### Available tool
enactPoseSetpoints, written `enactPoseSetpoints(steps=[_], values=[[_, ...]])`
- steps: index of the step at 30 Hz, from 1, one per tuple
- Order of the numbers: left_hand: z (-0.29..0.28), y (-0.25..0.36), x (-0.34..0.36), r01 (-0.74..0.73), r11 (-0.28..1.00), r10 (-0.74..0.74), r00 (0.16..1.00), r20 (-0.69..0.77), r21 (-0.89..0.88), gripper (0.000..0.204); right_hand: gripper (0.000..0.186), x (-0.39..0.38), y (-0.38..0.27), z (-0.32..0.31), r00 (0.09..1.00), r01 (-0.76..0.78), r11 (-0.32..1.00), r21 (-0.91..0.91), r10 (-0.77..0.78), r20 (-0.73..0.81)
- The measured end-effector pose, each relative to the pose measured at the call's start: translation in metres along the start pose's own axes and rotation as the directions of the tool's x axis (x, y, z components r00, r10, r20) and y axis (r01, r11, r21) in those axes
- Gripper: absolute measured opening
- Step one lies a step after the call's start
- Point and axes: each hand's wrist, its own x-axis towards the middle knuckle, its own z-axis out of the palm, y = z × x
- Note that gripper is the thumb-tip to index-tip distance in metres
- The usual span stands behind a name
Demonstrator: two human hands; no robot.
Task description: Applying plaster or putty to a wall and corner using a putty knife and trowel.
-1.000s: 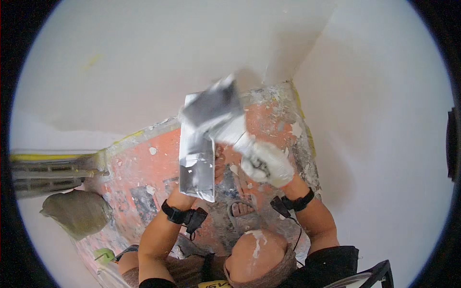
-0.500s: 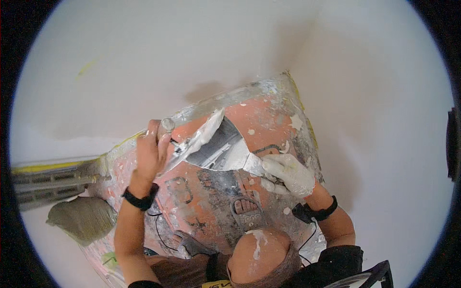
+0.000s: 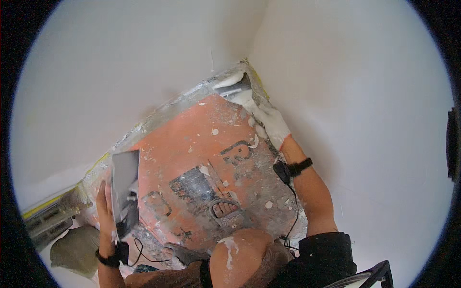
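Holding a metal trowel (image 3: 233,86) low in the corner where the two white walls meet, your right hand (image 3: 270,122) wears a white plaster-caked glove, its fingers wrapped around the handle; the blade carries a smear of white plaster and sits right at the base of the wall. Your left hand (image 3: 104,211) grips a flat grey metal plaster board (image 3: 125,185), fingers closed along its edge, held tilted near the left wall, well apart from the trowel. Both wrists carry black bands. Beneath you lies an orange floor sheet (image 3: 201,144), speckled with white splashes and printed with dark block marks near its middle and right side. Your sandalled foot (image 3: 225,213) stands on it. A grey sack (image 3: 72,247) slumps at lower left, beside a yellow-edged metal frame (image 3: 48,213).
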Motion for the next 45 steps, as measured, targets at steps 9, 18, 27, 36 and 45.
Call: enactPoseSetpoints(steps=[9, 18, 27, 36, 45], values=[[-0.007, 0.012, -0.04, 0.323, 0.788, -0.25, 0.946, 0.207, -0.525, 0.045, 0.03, 0.051, -0.03, 0.005, 0.998, -0.055, 0.994, 0.089, 0.057, -0.012], [-0.045, 0.044, -0.044, 0.573, 0.203, -0.364, 0.797, 0.482, -0.794, 0.045, 0.019, 0.048, -0.102, 0.019, 0.995, -0.067, 0.994, 0.083, 0.072, -0.063], [-0.047, 0.054, -0.034, 0.64, 0.011, -0.339, 0.725, 0.599, -0.768, 0.05, 0.015, 0.032, -0.163, 0.012, 0.996, -0.084, 0.995, 0.055, 0.085, -0.014], [-0.059, 0.074, -0.007, 0.594, 0.006, -0.174, 0.793, 0.584, -0.804, 0.044, 0.019, -0.064, -0.247, -0.003, 0.986, 0.167, 0.985, -0.038, -0.167, 0.014], [-0.043, 0.058, -0.027, 0.595, -0.176, -0.159, 0.769, 0.619, -0.784, 0.047, 0.027, -0.097, -0.14, -0.016, 0.953, 0.246, 0.945, -0.214, -0.276, -0.127]])
